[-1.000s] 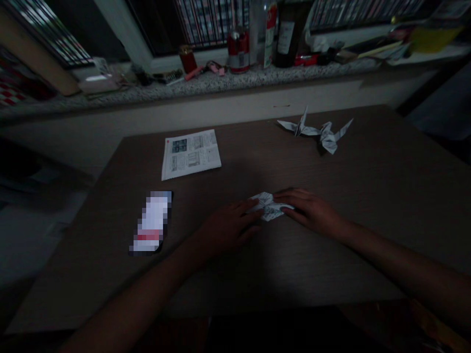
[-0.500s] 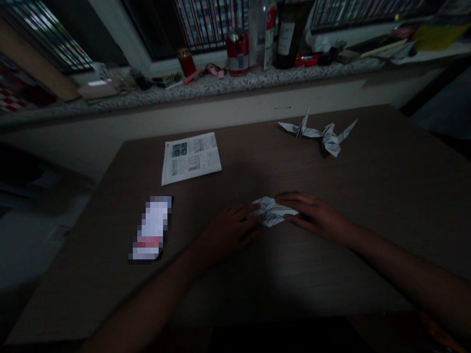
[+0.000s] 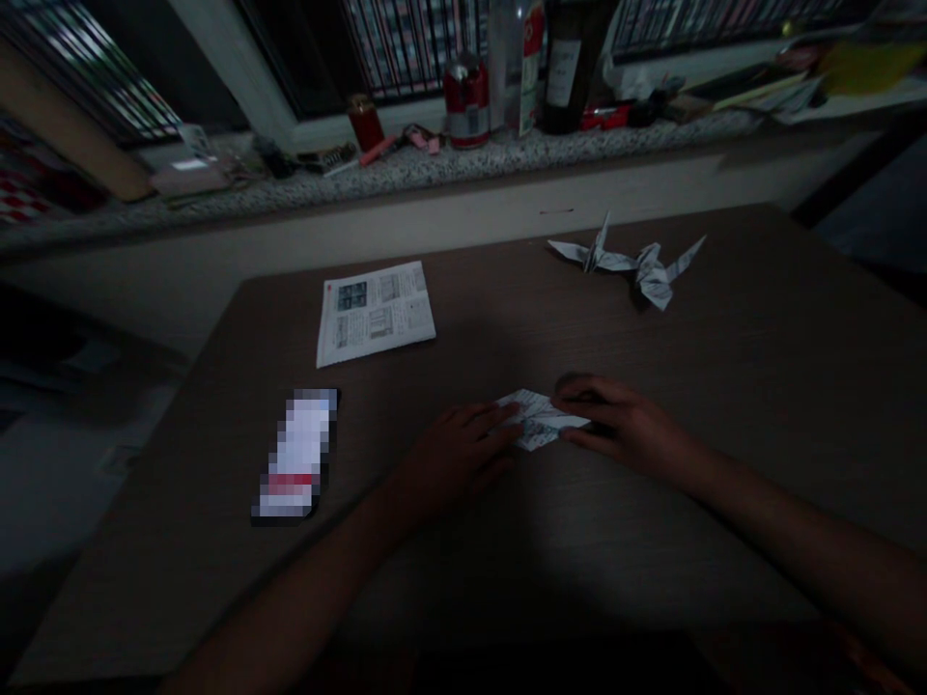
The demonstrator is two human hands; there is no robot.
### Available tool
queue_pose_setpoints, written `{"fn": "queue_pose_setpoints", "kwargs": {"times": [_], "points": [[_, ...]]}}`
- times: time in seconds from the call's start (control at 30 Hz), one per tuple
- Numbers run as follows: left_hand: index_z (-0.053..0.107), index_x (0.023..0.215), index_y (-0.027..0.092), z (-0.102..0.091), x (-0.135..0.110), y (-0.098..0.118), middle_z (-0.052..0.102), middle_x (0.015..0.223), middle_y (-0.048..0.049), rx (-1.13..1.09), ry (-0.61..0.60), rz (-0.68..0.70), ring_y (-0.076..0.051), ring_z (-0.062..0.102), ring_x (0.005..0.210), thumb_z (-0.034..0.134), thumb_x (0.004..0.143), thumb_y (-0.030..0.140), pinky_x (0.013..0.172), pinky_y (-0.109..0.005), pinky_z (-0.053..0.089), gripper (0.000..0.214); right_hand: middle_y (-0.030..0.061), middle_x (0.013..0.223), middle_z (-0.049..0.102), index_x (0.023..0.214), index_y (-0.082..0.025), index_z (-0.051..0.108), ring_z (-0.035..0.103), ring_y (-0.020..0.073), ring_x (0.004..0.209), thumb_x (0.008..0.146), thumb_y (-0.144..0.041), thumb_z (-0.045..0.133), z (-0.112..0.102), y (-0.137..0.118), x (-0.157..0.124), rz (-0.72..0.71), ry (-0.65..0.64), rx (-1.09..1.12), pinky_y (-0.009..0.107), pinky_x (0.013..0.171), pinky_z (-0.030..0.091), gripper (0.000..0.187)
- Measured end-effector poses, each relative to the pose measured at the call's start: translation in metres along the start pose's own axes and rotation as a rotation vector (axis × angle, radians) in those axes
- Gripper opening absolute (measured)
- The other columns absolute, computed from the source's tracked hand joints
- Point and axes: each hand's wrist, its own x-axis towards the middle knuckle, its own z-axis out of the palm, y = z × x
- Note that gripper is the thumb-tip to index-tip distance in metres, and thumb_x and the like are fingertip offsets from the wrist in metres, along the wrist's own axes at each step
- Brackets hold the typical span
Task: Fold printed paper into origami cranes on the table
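A small piece of folded printed paper (image 3: 532, 431), pointed at its sides, lies on the table in front of me. My left hand (image 3: 463, 449) holds its left end down, fingers stretched over the paper and covering that corner. At the right end, my right hand (image 3: 615, 420) has the thumb along the near edge and the index finger on the upper part; its other fingers curl beyond the far edge. Two folded paper cranes (image 3: 594, 253) (image 3: 654, 278) stand farther back on the right, close together.
A folded printed sheet (image 3: 377, 314) lies at the back left of the brown table (image 3: 449, 579). Nearer, a phone (image 3: 298, 454) with a blurred-out screen rests left of my hands. Behind, a stone windowsill (image 3: 406, 179) carries a red can (image 3: 467, 101), a dark bottle (image 3: 567, 82) and clutter.
The fingers of my right hand have curled and lifted from the paper's far edge. My left hand has stayed nearly in place on the paper's left end.
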Motion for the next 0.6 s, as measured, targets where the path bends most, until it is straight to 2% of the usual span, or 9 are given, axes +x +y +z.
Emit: {"fn": "queue_pose_setpoints", "kwargs": {"times": [0.27, 0.43, 0.6], "points": [[0.056, 0.142, 0.025, -0.0013, 0.0019, 0.0005, 0.047, 0.161, -0.0043, -0.013, -0.004, -0.016, -0.029, 0.048, 0.141, 0.053, 0.106, 0.035, 0.111, -0.050, 0.046, 0.038, 0.0121, 0.129, 0.068, 0.129, -0.024, 0.072, 0.066, 0.0290, 0.122, 0.097, -0.033, 0.067, -0.0003, -0.0014, -0.0021, 0.030, 0.012, 0.000, 0.047, 0.101, 0.058, 0.034], [0.058, 0.139, 0.025, 0.0019, 0.0026, -0.0032, 0.052, 0.156, -0.0051, -0.041, 0.037, -0.006, -0.028, 0.051, 0.137, 0.054, 0.106, 0.034, 0.109, -0.049, 0.046, 0.035, 0.0116, 0.126, 0.070, 0.129, -0.023, 0.071, 0.067, 0.0282, 0.119, 0.097, -0.033, 0.067, -0.0011, -0.0003, -0.0002, -0.007, 0.011, -0.010, 0.046, 0.100, 0.058, 0.034], [0.061, 0.135, 0.024, 0.0041, 0.0046, -0.0072, 0.060, 0.147, -0.0060, -0.082, 0.091, -0.015, -0.027, 0.055, 0.131, 0.062, 0.102, 0.034, 0.108, -0.046, 0.048, 0.034, 0.0098, 0.118, 0.073, 0.124, -0.025, 0.072, 0.069, 0.0269, 0.113, 0.099, -0.033, 0.065, -0.0026, -0.0035, 0.0041, -0.032, 0.016, 0.002, 0.046, 0.097, 0.058, 0.028]]}}
